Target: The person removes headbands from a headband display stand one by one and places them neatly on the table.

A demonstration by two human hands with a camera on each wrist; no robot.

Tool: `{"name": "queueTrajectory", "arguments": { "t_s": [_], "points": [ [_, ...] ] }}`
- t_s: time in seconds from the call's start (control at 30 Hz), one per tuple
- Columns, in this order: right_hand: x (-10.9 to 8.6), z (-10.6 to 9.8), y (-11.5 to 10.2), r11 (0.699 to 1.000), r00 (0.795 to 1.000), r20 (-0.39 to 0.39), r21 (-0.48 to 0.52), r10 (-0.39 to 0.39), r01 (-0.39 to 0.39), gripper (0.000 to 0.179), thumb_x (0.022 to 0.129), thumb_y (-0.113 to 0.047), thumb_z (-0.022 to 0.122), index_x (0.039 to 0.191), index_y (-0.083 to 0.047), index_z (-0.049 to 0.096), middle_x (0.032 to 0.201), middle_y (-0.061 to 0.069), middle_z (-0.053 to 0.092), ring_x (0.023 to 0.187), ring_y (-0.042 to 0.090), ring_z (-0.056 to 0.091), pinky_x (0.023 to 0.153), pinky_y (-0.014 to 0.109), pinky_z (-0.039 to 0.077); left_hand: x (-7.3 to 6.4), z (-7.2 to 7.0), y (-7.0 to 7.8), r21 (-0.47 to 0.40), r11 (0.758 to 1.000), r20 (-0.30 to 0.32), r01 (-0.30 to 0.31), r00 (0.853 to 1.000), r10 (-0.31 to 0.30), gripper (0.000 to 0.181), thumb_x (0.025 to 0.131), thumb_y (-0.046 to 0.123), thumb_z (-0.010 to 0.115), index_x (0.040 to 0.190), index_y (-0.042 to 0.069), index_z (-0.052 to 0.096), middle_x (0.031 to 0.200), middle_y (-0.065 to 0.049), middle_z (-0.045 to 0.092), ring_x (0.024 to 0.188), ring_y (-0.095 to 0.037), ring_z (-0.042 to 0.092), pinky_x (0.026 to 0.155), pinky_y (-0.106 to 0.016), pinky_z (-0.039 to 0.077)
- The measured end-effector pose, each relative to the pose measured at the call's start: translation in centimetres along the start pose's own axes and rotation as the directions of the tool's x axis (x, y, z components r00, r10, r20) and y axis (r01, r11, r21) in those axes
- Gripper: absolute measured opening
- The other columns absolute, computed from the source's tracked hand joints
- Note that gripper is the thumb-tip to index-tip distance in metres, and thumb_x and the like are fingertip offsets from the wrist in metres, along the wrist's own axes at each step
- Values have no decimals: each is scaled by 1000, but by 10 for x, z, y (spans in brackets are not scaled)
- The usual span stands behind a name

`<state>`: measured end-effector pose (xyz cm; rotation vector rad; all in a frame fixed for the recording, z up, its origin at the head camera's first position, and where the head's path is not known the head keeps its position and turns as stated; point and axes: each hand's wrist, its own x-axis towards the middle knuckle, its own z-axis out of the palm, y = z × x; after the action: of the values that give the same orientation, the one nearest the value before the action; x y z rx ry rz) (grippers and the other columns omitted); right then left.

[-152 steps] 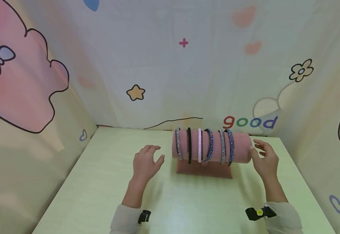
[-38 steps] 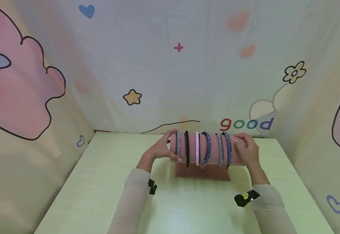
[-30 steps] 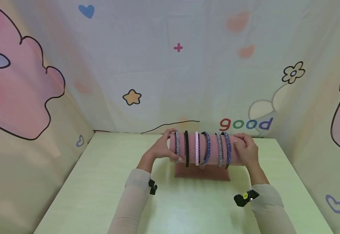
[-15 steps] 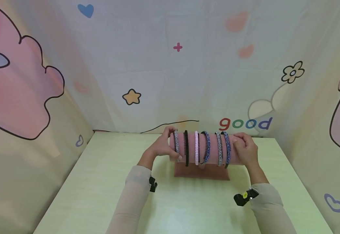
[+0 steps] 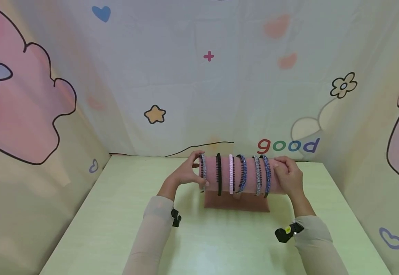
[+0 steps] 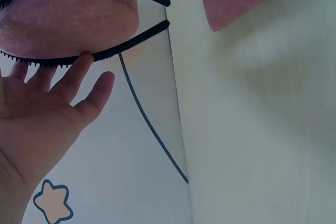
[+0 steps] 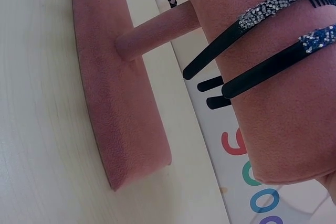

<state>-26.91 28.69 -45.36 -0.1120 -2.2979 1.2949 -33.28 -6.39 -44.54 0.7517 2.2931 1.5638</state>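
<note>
A pink headband display stand (image 5: 279,186) has a thick padded roll on a post, with several toothed headbands round it. My left hand (image 5: 185,172) holds the silver-glitter headband (image 5: 204,173) at the roll's left end, thumb in front and fingers behind. In the left wrist view, fingertips of the left hand (image 6: 47,114) touch that headband's toothed black band, and its legs stick out past the roll. At the other end, my right hand (image 5: 291,178) grips the roll, thumb on the front. The right wrist view shows the roll (image 7: 294,129) but hides most of that hand.
Further along sit a black headband (image 5: 219,175), a pale pink one (image 5: 231,175), and several blue and silver glittery ones. The stand's flat base (image 5: 237,202) rests on a pale table (image 5: 226,244). Printed cloth walls (image 5: 185,76) enclose the back and sides.
Earlier both hands were off the stand; since then each has taken hold at its end. Over the last second, the left hand has slid the silver-glitter headband left to the roll's edge.
</note>
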Motion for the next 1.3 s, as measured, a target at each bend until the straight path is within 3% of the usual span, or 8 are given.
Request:
{"name": "queueTrajectory", "arguments": {
  "t_s": [0.23, 0.4, 0.53, 0.77, 0.9, 1.0, 1.13, 1.3],
  "points": [
    [-1, -4, 2, 1000, 1000, -6, -6, 11, -11, 31, 91, -29, 52, 109, -5, 60, 114, 14, 56, 100, 29, 49, 87, 48, 36, -4, 5, -3, -60, 998, -20, 4, 1000, -5, 101, 63, 12, 85, 141, 32, 24, 147, 0, 23, 127, -24, 35, 89, -45, 43],
    [-1, -4, 2, 1000, 1000, -9, 0, 25, -25, 30, 92, -30, 51, 110, -7, 60, 115, 12, 56, 99, 28, 49, 86, 47, 37, -4, 8, -3, -13, 1000, -34, -5, 999, 5, 108, 62, 15, 86, 145, 32, 19, 151, 0, 16, 132, -28, 28, 94, -48, 39],
    [0, -3, 3, 1000, 1000, -14, 7, 18, -18, 30, 91, -29, 52, 109, -7, 60, 115, 12, 57, 99, 28, 50, 86, 47, 37, -4, 10, -3, 1, 1000, -17, -2, 1000, 2, 117, 60, 15, 88, 147, 36, 11, 152, 0, 10, 134, -30, 23, 98, -48, 34],
    [0, -3, 5, 1000, 1000, -14, -5, 11, -11, 31, 91, -32, 53, 109, -8, 60, 115, 13, 57, 100, 30, 50, 88, 48, 38, -3, 11, -9, -16, 1000, 24, 23, 999, -23, 127, 58, 13, 90, 146, 43, 3, 153, -3, 5, 134, -32, 22, 96, -46, 37],
    [0, -2, 3, 1000, 1000, -14, 7, 12, -12, 31, 91, -32, 53, 109, -9, 60, 116, 12, 57, 101, 29, 50, 89, 49, 37, -1, 11, -14, -58, 998, 38, 27, 999, -25, 131, 56, 13, 91, 146, 42, -1, 153, -3, 4, 134, -32, 22, 97, -46, 36],
    [0, 0, 3, 1000, 1000, -12, 10, 15, -15, 31, 90, -32, 52, 110, -8, 60, 117, 12, 57, 103, 29, 50, 90, 49, 37, -7, 9, -5, -77, 997, 44, 27, 999, -23, 132, 57, 11, 90, 148, 33, -3, 153, -8, 6, 133, -35, 22, 97, -48, 35],
    [-2, 1, 2, 1000, 1000, -8, 3, 19, -19, 31, 90, -31, 52, 110, -8, 60, 117, 13, 57, 103, 30, 50, 91, 49, 37, -19, 8, 11, -66, 998, 22, 21, 1000, -20, 125, 59, 10, 89, 149, 23, 3, 150, -15, 14, 132, -36, 25, 96, -48, 36],
    [-2, 0, 1, 1000, 1000, -23, 5, -2, 3, 30, 90, -28, 52, 109, -7, 61, 116, 14, 58, 103, 31, 51, 90, 50, 37, -25, 11, 11, -86, 996, -41, 2, 999, -5, 121, 59, 10, 88, 149, 24, 9, 149, -15, 20, 131, -34, 28, 96, -51, 35]
  ]
}}
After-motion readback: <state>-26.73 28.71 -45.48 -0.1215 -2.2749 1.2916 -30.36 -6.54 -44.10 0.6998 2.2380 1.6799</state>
